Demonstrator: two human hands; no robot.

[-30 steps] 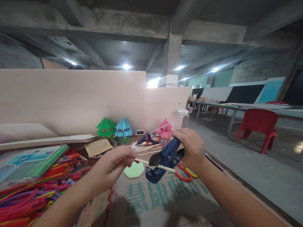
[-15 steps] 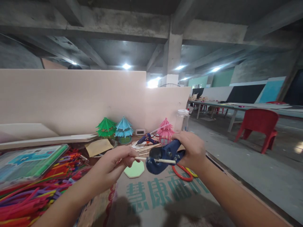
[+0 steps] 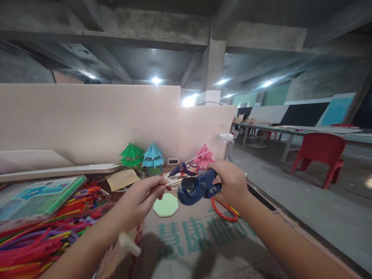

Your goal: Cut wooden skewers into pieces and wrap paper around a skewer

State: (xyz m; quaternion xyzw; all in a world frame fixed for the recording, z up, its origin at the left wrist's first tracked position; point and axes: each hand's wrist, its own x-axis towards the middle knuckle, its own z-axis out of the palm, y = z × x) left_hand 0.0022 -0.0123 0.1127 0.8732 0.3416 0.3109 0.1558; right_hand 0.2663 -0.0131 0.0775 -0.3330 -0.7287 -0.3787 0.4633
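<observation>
My left hand (image 3: 151,193) is closed in a pinch, and a short end of a thin wooden stick (image 3: 168,185) shows at its fingertips. My right hand (image 3: 231,180) grips the handles of a blue pipe cutter (image 3: 197,188). The cutter's hooked jaw points left toward my left hand, and no stick lies across it. On the board below is a pale green octagonal piece (image 3: 165,205). Red-handled scissors (image 3: 222,212) lie partly hidden beneath my right hand. A blurred pale piece (image 3: 128,244) appears near my left forearm; I cannot make out its kind.
Green (image 3: 131,155), blue (image 3: 152,157) and pink (image 3: 204,155) small tiered pavilions stand at the back, with a glue gun (image 3: 181,169) between. Colourful pipe cleaners (image 3: 31,248) and a plastic case (image 3: 43,197) cover the left. A lidded jar (image 3: 226,146) stands back right.
The wooden stick that lay across the cutter's jaw is no longer there; only a short end shows at my left fingertips. A blurred pale piece has appeared at lower left.
</observation>
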